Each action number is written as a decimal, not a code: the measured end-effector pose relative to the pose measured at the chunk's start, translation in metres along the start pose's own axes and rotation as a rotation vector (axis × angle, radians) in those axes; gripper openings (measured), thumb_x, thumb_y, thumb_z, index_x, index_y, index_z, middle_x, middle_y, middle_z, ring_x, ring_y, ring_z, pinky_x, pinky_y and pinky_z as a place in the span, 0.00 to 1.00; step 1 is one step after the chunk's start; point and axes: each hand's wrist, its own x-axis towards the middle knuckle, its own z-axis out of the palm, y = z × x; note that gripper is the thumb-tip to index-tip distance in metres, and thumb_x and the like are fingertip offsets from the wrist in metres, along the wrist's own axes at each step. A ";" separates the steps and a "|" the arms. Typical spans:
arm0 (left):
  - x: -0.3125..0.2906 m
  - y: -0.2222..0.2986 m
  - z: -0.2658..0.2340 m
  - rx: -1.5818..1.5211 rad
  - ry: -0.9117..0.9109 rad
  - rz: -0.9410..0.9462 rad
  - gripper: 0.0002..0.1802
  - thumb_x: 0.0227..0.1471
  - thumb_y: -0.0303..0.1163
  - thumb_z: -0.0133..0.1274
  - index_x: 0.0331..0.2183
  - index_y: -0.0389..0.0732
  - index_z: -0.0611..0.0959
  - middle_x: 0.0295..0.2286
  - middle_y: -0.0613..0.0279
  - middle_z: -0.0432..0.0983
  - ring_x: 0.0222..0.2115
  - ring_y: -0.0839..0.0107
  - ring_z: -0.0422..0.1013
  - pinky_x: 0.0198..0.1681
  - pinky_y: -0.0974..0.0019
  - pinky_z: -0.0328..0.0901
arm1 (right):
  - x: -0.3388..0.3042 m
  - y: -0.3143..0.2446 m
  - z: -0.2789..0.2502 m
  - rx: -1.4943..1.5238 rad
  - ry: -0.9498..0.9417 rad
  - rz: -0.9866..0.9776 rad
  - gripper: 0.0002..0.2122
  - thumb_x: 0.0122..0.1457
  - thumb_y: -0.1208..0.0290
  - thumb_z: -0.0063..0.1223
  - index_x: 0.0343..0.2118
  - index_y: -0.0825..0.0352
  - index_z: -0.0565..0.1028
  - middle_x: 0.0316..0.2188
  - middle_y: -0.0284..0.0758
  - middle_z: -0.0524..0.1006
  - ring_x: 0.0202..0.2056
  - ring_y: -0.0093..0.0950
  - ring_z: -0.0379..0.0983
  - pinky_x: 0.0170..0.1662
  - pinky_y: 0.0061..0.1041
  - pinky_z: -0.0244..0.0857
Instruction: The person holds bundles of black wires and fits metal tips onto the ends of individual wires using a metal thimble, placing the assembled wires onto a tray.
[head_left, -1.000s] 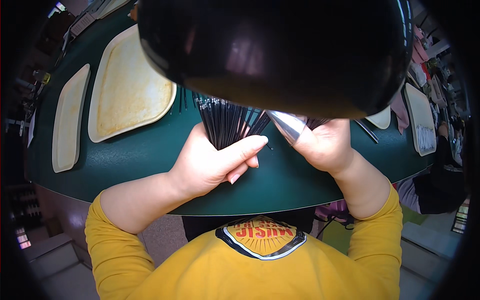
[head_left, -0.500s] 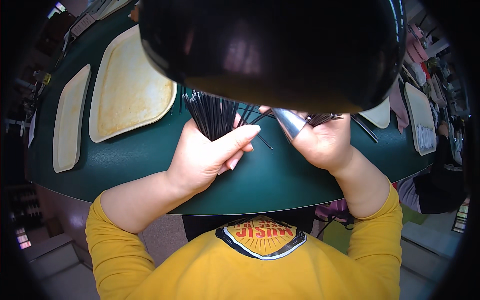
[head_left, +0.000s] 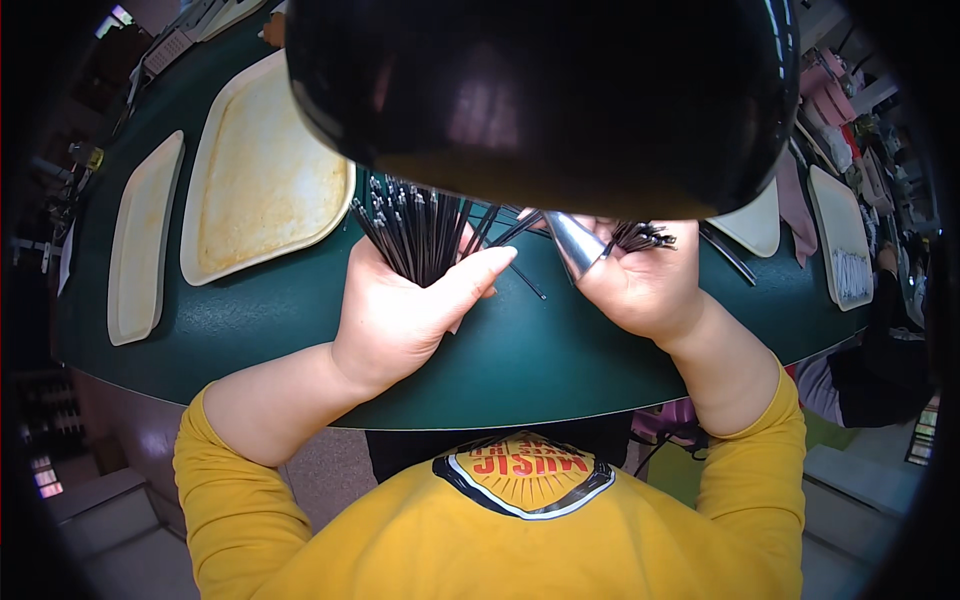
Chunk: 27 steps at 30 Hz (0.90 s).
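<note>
Hands, two, bare. Left hand (head_left: 395, 310): closed around one bundle of black rods (head_left: 415, 235), thin, straight, shiny-tipped, too many to be counted; thumb laid across. Right hand (head_left: 645, 285): curled about a second, smaller bundle (head_left: 640, 237), fingers partly hidden; one metal cone (head_left: 577, 245), smooth, polished, seen at its thumb, whether worn or pinched cannot be told. Both bundles are held above one green table (head_left: 510, 375), smooth, curved at the edge. Overhead: one glossy black dome (head_left: 540, 110). Left side: two cream trays (head_left: 270, 180), round-cornered, the larger brown-stained. Right side: two pale trays (head_left: 757, 225), one holding white strips (head_left: 851, 275); one pink cloth (head_left: 795, 210) between them.
</note>
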 end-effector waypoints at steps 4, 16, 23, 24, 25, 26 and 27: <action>0.001 -0.001 0.000 -0.016 -0.006 0.008 0.06 0.39 0.25 0.52 0.16 0.37 0.73 0.13 0.68 0.68 0.11 0.85 0.61 0.13 0.82 0.54 | -0.001 0.000 0.000 0.056 0.023 0.040 0.14 0.41 0.86 0.39 0.35 0.74 0.67 0.26 0.37 0.72 0.27 0.23 0.71 0.31 0.15 0.63; 0.002 -0.005 -0.001 -0.183 -0.070 -0.118 0.09 0.42 0.26 0.50 0.15 0.38 0.72 0.11 0.67 0.66 0.08 0.84 0.59 0.12 0.82 0.53 | 0.000 0.002 0.000 0.043 0.018 0.016 0.13 0.43 0.82 0.39 0.35 0.72 0.68 0.24 0.37 0.72 0.25 0.21 0.68 0.29 0.15 0.61; 0.005 -0.007 -0.008 -0.499 -0.353 -0.320 0.06 0.44 0.28 0.48 0.22 0.36 0.72 0.14 0.62 0.68 0.07 0.82 0.60 0.09 0.83 0.52 | 0.006 0.003 -0.004 0.746 -0.267 0.440 0.10 0.48 0.74 0.45 0.34 0.72 0.68 0.23 0.33 0.71 0.18 0.13 0.62 0.22 0.10 0.56; 0.006 -0.008 -0.009 -0.654 -0.461 -0.407 0.06 0.45 0.28 0.47 0.24 0.35 0.72 0.15 0.61 0.69 0.07 0.81 0.60 0.08 0.83 0.52 | 0.006 -0.005 0.003 0.513 -0.219 0.415 0.09 0.46 0.76 0.49 0.31 0.72 0.70 0.24 0.32 0.71 0.25 0.16 0.65 0.30 0.13 0.60; 0.006 -0.007 -0.008 -0.654 -0.460 -0.407 0.06 0.45 0.28 0.47 0.24 0.35 0.72 0.15 0.61 0.69 0.07 0.81 0.60 0.08 0.83 0.52 | 0.005 -0.005 0.005 0.542 -0.258 0.397 0.08 0.45 0.77 0.50 0.30 0.72 0.70 0.24 0.32 0.71 0.27 0.16 0.66 0.33 0.14 0.59; 0.005 -0.007 -0.008 -0.675 -0.495 -0.424 0.05 0.45 0.28 0.46 0.24 0.35 0.71 0.15 0.60 0.69 0.08 0.80 0.61 0.08 0.83 0.53 | 0.005 -0.004 0.006 0.570 -0.296 0.378 0.08 0.44 0.78 0.52 0.29 0.72 0.71 0.25 0.32 0.71 0.30 0.17 0.66 0.36 0.15 0.59; 0.005 -0.007 -0.007 -0.695 -0.530 -0.440 0.05 0.45 0.28 0.46 0.24 0.35 0.71 0.16 0.60 0.69 0.09 0.79 0.62 0.09 0.82 0.54 | 0.005 -0.002 0.003 0.613 -0.334 0.391 0.06 0.45 0.78 0.51 0.28 0.72 0.71 0.24 0.32 0.71 0.28 0.16 0.65 0.35 0.15 0.59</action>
